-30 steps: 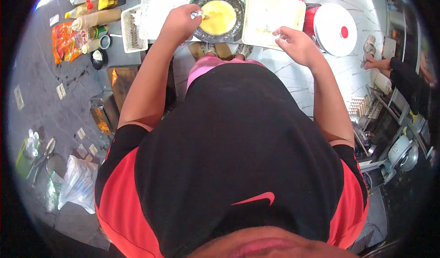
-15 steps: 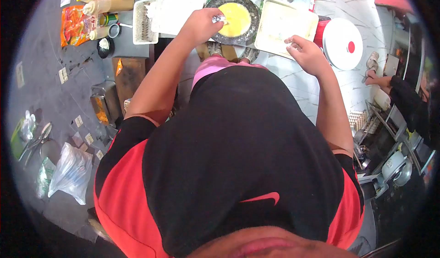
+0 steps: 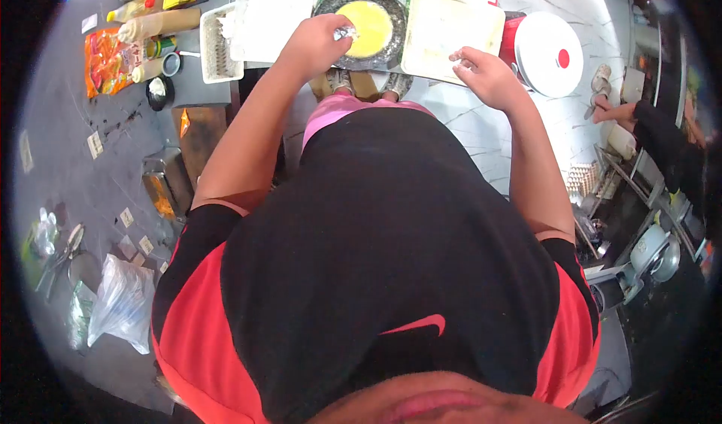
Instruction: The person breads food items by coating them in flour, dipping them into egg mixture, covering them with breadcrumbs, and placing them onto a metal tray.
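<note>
My left hand (image 3: 320,46) is pinched on a small white-coated piece (image 3: 346,33) at the near left rim of a dark speckled bowl (image 3: 329,4). Yellow liquid, like beaten egg, fills the bowl's middle (image 3: 368,29). What the piece is under its coating I cannot make out. Over the near right part of a cream-coloured tray (image 3: 459,33) hovers my right hand (image 3: 489,78), its fingers loosely bent and apart, with white residue on the tips and nothing held. To the bowl's left lies a white tray (image 3: 274,21), washed out by bright light.
A white basket (image 3: 222,59) stands beside the white tray. Sauce bottles (image 3: 158,25) and an orange packet (image 3: 109,63) lie on the grey surface at left. A red container with a white lid (image 3: 549,55) is at right. Another person's legs (image 3: 620,114) show farther right.
The whole view has shifted slightly left. My left hand keeps its pinch at the bowl. My right hand's fingers have curled a little more over the cream tray.
</note>
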{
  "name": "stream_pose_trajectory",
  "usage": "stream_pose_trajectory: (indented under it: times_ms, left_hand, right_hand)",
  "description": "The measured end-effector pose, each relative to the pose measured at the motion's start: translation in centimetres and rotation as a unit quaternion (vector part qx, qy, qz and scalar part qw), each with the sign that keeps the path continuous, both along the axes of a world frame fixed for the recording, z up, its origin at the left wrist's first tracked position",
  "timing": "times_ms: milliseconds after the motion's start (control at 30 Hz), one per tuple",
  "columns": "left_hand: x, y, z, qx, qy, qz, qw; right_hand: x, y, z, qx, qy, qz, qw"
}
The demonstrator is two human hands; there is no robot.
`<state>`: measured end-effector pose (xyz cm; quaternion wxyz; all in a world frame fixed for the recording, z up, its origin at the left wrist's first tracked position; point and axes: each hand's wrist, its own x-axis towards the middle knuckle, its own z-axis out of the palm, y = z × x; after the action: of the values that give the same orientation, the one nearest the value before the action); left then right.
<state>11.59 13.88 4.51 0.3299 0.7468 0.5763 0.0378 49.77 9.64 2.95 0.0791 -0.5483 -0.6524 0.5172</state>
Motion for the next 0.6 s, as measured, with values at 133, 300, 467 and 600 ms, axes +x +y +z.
stream_pose_trajectory:
  times_ms: [133, 300, 467, 600]
  left_hand:
    - [4.2, 0.5, 1.9, -0.010, -0.054, -0.020, 0.998]
    - [9.8, 0.9, 1.5, 0.053, -0.141, -0.045, 0.988]
    - [13.4, 1.2, -3.8, 0.112, -0.090, -0.076, 0.987]
    - [13.7, 1.3, -8.0, 0.073, 0.044, -0.208, 0.975]
  right_hand:
    - [1.5, -0.1, -1.2, 0.029, -0.031, 0.006, 0.999]
    - [2.5, -0.5, -1.9, 0.016, -0.058, -0.019, 0.998]
    - [2.5, -1.1, -3.0, 0.023, -0.090, -0.054, 0.994]
    - [1.9, -1.0, -5.5, 0.022, -0.143, -0.031, 0.989]
